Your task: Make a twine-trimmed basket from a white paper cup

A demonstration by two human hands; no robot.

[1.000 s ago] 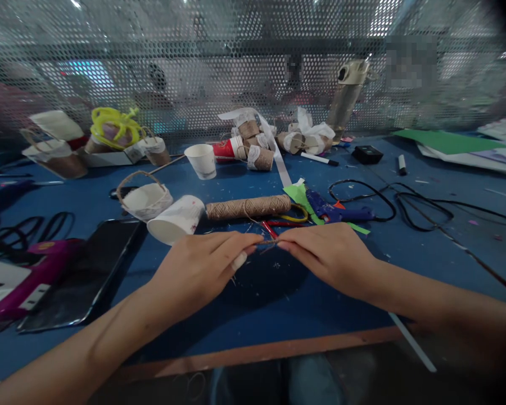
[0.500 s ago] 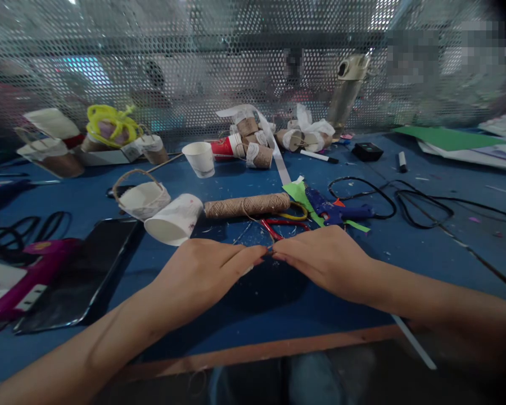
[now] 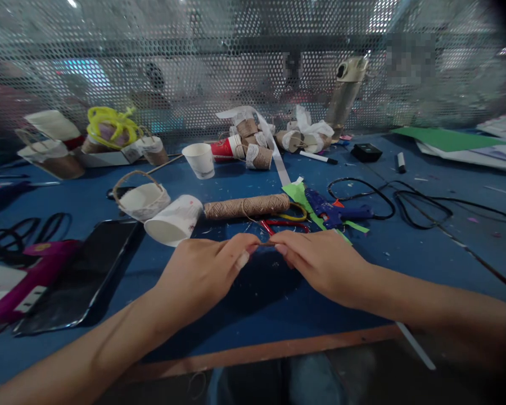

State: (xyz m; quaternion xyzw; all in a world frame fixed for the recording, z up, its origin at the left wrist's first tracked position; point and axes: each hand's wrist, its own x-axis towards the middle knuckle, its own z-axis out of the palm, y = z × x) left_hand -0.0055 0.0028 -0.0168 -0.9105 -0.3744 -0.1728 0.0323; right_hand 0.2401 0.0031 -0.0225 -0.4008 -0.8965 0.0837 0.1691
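My left hand [image 3: 202, 273] and my right hand [image 3: 318, 261] meet fingertip to fingertip over the blue table [image 3: 257, 315]. Both pinch a short piece of brown twine [image 3: 266, 243] stretched between them. Just beyond my fingers lies a spool of the same twine [image 3: 247, 206], with red-handled scissors [image 3: 284, 225] beside it. A tipped white paper cup [image 3: 175, 220] lies near my left hand.
A black phone [image 3: 78, 275] and a purple tool [image 3: 21, 284] lie at left. A small handled cup basket [image 3: 141, 197], an upright white cup [image 3: 199, 160], wrapped cups [image 3: 257, 149], a blue glue gun [image 3: 335, 212] with black cable [image 3: 405, 202], and a perforated metal screen [image 3: 236, 67] stand behind.
My hands have shifted slightly and the fingertips have drawn closer together on the twine. Nothing else on the table has moved.
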